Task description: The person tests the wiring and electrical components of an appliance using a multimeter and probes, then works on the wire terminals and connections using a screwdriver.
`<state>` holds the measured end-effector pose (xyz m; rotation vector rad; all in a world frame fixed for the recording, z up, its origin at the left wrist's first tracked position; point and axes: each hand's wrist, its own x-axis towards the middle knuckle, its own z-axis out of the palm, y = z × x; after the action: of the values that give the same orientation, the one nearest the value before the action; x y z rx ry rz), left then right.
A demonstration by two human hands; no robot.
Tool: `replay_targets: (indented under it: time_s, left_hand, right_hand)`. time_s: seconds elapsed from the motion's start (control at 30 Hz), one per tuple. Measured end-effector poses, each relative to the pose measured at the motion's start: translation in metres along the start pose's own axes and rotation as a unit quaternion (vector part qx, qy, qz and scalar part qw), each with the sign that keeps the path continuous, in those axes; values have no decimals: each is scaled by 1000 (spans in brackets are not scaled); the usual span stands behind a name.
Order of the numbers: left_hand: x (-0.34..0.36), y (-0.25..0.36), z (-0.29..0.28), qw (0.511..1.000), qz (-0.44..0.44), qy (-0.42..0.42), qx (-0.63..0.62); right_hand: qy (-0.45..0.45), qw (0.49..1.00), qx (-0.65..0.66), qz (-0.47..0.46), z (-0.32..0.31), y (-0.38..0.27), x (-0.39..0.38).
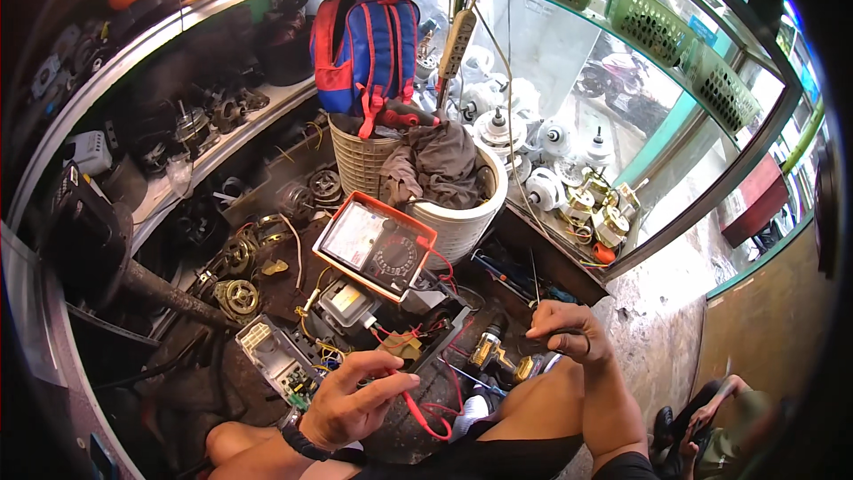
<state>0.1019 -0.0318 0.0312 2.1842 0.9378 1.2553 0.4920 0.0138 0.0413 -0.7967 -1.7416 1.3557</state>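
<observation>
While a red lead (414,411) is in hand, an opened housing (455,320) lies near

As we list this bench-side moment, two hands and one meter lead the entry.

Item, left hand (355,396): thumb and fingers drawn narrow on the red lead, which loops down below the fingertips. Poised near side of the housing, apart from it.

Item, right hand (573,338): fingers curled in, seemingly around a slender dark tool (535,289) with its shaft pointing up. Whether it is a probe or a screwdriver, we cannot tell.

Item, analog meter (394,253): face up and tilted, orange-rimmed, at the far side of the housing; what bears its weight is hidden from us.

Item, the housing: dark, on the floor ahead of us, with a grey boxed part (349,302) and loose red wires (404,335) about it. Just left, a pale casing with a circuit board (295,375).

Item, yellow drill (490,348): lying between the hands, untouched.

Step in hand, by our judgement: readying lead and tool, with neither hand on the wiring. Next move, we judge, calls for a steady grip on both, a chosen contact point, slack kept clear of the board, and the meter's dial left in sight.
</observation>
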Motion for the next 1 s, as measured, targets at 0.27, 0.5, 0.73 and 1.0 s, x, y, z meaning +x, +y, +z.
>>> replay_targets:
  time_s: [0.27, 0.5, 0.73, 1.0]
  left_hand:
    - [-10, -16, 21, 977, -84, 137, -141]
    - [-19, -11, 25, 987, -105, 104, -67]
    - [-13, -12, 19, 987, -118, 66, -91]
    - [-13, -13, 30, 954, -218, 73, -194]
  right_hand:
    - [-60, 986, 64, -144, 3, -35, 51]
    - [-83, 985, 50, -145, 4, -19, 69]
    - [-10, 973, 199, -114, 27, 17, 64]
    - [-78, 990, 117, -12, 53, 2, 63]
